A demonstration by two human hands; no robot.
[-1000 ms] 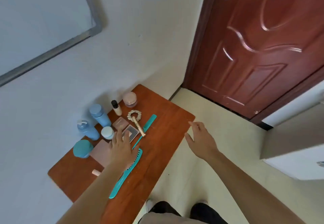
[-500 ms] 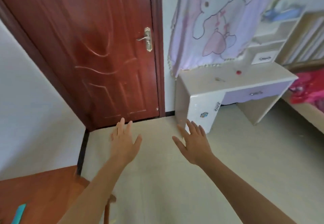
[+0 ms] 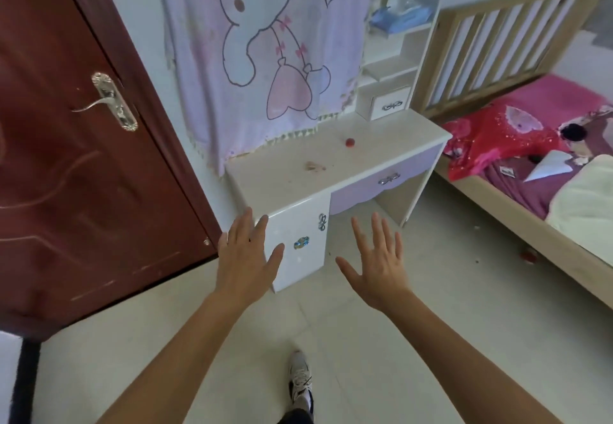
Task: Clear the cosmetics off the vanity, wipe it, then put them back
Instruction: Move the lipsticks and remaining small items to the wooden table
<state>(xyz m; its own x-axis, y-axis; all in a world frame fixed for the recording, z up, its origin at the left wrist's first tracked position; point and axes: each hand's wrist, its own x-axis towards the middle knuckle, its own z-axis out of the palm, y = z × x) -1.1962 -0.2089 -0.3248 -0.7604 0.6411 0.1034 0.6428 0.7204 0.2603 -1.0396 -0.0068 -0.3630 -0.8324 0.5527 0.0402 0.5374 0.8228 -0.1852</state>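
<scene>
Head view: left hand [image 3: 245, 262] and right hand [image 3: 378, 266] are both raised palm-down with fingers spread, each grip open and holding nothing. Both hang above the pale tiled floor [image 3: 431, 307], in front of the white table [image 3: 282, 178]. The left fingertips overlap the near corner of the table in the picture; contact cannot be confirmed.

Table top is pale and nearly bare. A small red round object [image 3: 350, 142] sits near its middle and a brownish smudge [image 3: 313, 166] lies nearer the front left. Below are a white cabinet door [image 3: 298, 224] and a lilac drawer [image 3: 388, 179], both shut, contents hidden. A small white drawer [image 3: 389, 105] sits under open shelves at the back right; the top shelf holds blue items [image 3: 401, 15] too blurred to identify.

A cartoon cloth [image 3: 258, 48] hangs behind the table. A dark red door [image 3: 83, 174] stands left, a bed [image 3: 547, 158] right, cut off by the frame. One shoe [image 3: 300, 380] shows below.
</scene>
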